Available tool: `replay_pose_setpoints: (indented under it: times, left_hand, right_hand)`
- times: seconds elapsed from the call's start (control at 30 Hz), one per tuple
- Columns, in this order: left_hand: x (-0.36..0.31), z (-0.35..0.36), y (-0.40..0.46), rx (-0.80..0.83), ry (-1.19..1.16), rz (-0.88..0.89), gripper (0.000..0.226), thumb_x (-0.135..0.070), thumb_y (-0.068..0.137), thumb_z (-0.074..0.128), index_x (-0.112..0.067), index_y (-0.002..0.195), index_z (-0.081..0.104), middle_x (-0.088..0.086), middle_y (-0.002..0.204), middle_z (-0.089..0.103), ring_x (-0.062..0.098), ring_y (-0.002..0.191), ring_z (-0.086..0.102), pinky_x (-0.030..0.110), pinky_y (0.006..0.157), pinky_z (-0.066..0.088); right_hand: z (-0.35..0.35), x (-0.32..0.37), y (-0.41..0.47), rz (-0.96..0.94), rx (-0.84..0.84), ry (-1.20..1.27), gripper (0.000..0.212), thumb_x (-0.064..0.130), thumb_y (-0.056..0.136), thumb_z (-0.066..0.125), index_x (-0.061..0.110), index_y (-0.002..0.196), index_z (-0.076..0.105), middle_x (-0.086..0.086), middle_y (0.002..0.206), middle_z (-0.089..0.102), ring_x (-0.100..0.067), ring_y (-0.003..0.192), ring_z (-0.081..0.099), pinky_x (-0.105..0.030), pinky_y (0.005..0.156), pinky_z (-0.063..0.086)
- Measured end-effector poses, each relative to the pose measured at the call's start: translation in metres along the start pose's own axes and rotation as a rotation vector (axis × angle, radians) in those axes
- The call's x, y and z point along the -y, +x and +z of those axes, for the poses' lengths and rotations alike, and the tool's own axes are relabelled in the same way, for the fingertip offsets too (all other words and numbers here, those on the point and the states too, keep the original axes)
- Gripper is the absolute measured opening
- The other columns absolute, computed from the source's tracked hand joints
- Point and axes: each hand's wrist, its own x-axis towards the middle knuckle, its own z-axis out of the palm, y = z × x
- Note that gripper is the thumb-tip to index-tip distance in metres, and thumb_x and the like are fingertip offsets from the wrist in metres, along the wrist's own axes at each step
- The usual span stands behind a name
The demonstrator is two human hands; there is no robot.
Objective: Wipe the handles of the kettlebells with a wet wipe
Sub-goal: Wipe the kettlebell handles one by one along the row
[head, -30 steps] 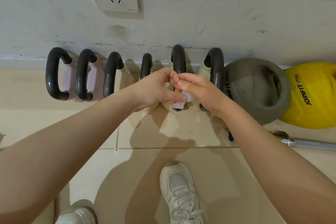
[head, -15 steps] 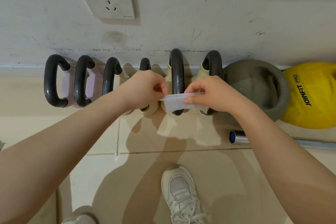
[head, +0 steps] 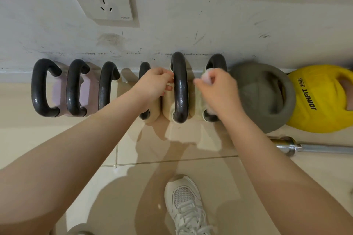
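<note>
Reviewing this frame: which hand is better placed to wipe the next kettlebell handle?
Right, probably. The right hand already holds the bunched wet wipe and sits over the rightmost black handle. The left hand carries no visible wipe and only rests against the tall black handle.

The black kettlebell handles (head: 179,87) look smooth and glossy, catching highlights. The grey kettlebell (head: 267,97) is matt, the yellow one (head: 322,105) smooth with printed lettering. The floor tiles (head: 191,139) shine; the bar (head: 313,148) is polished metal.
</note>
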Motion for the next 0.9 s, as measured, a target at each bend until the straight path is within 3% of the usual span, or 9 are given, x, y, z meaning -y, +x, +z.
replay_pose_setpoints:
  times: [0.07, 0.13, 0.2, 0.33, 0.5, 0.6, 0.67, 0.8, 0.9]
  left_hand:
    - [0.0, 0.001, 0.0, 0.013, -0.05, -0.025, 0.025, -0.021, 0.096, 0.042, -0.011, 0.112, 0.059, 0.001, 0.096, 0.065, 0.013, 0.08, 0.062, 0.024, 0.081, 0.047]
    - [-0.001, -0.002, 0.0, 0.011, -0.087, -0.031, 0.024, -0.021, 0.097, 0.041, -0.012, 0.112, 0.058, 0.001, 0.096, 0.064, 0.014, 0.081, 0.063, 0.027, 0.084, 0.049]
    - [0.0, -0.004, 0.001, 0.015, -0.115, -0.036, 0.025, -0.021, 0.097, 0.041, -0.012, 0.113, 0.057, 0.002, 0.101, 0.065, 0.015, 0.08, 0.064, 0.031, 0.087, 0.049]
    - [0.0, -0.003, 0.005, 0.006, -0.137, -0.06, 0.028, -0.026, 0.096, 0.041, -0.011, 0.113, 0.058, 0.002, 0.098, 0.066, 0.015, 0.078, 0.064, 0.03, 0.085, 0.05]
    - [0.003, -0.004, 0.012, -0.023, -0.172, -0.083, 0.035, -0.037, 0.098, 0.035, -0.014, 0.107, 0.059, -0.001, 0.093, 0.066, 0.014, 0.091, 0.062, 0.025, 0.082, 0.049]
    - [0.005, -0.004, 0.018, -0.076, -0.162, -0.068, 0.038, -0.04, 0.098, 0.033, -0.016, 0.112, 0.058, -0.003, 0.101, 0.065, 0.014, 0.1, 0.059, 0.026, 0.088, 0.045]
    - [0.004, -0.003, 0.021, -0.099, -0.174, -0.077, 0.039, -0.041, 0.098, 0.032, -0.016, 0.116, 0.056, 0.0, 0.109, 0.063, 0.016, 0.105, 0.058, 0.029, 0.091, 0.042]
    - [-0.001, 0.004, 0.024, -0.086, -0.166, -0.119, 0.034, -0.038, 0.098, 0.034, -0.016, 0.113, 0.055, 0.0, 0.1, 0.063, 0.01, 0.088, 0.056, 0.028, 0.086, 0.037]
    - [-0.008, 0.011, 0.028, -0.085, -0.13, -0.112, 0.033, -0.034, 0.098, 0.04, -0.012, 0.115, 0.057, 0.001, 0.102, 0.063, 0.017, 0.099, 0.058, 0.029, 0.092, 0.041]
  right_hand:
    - [0.015, 0.008, -0.002, 0.041, 0.188, 0.111, 0.022, 0.021, 0.086, 0.051, 0.01, 0.067, 0.052, -0.009, 0.064, 0.045, -0.024, 0.06, 0.047, -0.037, 0.068, 0.05]
    - [0.014, 0.01, -0.003, 0.131, 0.268, 0.283, 0.026, 0.007, 0.088, 0.041, 0.012, 0.091, 0.067, -0.007, 0.078, 0.055, -0.016, 0.061, 0.055, -0.039, 0.075, 0.057]
    - [0.009, 0.001, -0.001, 0.119, 0.286, 0.355, 0.039, -0.002, 0.088, 0.04, 0.015, 0.113, 0.065, -0.007, 0.097, 0.061, -0.013, 0.066, 0.06, -0.024, 0.066, 0.058]
    - [0.028, -0.009, 0.007, -0.039, 0.135, 0.248, 0.02, 0.01, 0.086, 0.059, 0.017, 0.105, 0.058, 0.004, 0.091, 0.059, -0.005, 0.078, 0.057, -0.022, 0.078, 0.049]
    - [0.063, 0.012, 0.029, 0.178, 0.18, 0.375, 0.032, 0.029, 0.097, 0.043, 0.006, 0.119, 0.048, -0.012, 0.114, 0.06, -0.024, 0.107, 0.057, -0.03, 0.087, 0.042]
    - [0.062, 0.025, 0.05, 0.309, 0.269, 0.263, 0.04, 0.034, 0.099, 0.034, 0.005, 0.125, 0.045, -0.016, 0.115, 0.058, -0.028, 0.102, 0.055, -0.033, 0.084, 0.041]
    - [0.059, 0.013, 0.037, 0.231, 0.341, 0.231, 0.044, 0.037, 0.099, 0.034, 0.006, 0.127, 0.044, -0.011, 0.112, 0.058, -0.023, 0.099, 0.055, -0.029, 0.08, 0.04]
    - [0.052, 0.001, 0.027, 0.236, 0.443, 0.304, 0.046, 0.044, 0.096, 0.037, 0.009, 0.123, 0.05, -0.005, 0.105, 0.061, -0.019, 0.095, 0.056, -0.027, 0.081, 0.041]
    - [0.05, 0.01, 0.042, 0.335, 0.411, 0.516, 0.046, 0.044, 0.096, 0.039, 0.01, 0.125, 0.05, -0.004, 0.097, 0.063, -0.015, 0.084, 0.059, -0.023, 0.069, 0.045]
